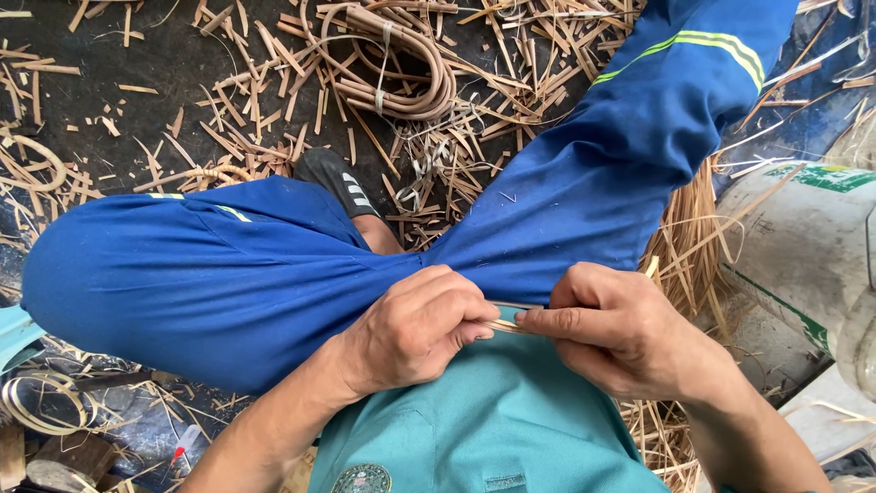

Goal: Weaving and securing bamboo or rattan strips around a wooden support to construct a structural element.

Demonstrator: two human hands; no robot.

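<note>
On the dark ground at the far left, thin coiled hoops of pale cane are seen among scattered pale cane offcuts. Nearer the lower left edge, another flat coil of cane strip lies on the floor. Toward the top middle, a tied bundle of bent tan rattan rods rests on the ground, and a black shoe with white stripes is seen just below it, between the crossed legs in blue work trousers. Over the lap, the left hand is closed, its fingertips pinching one end of a thin pale cane sliver. The right hand is likewise clenched around the sliver's other end, thumb pressed along it. At the right edge, a loose heap of fine straw-coloured fibres lies beside a white sack with green print.
</note>
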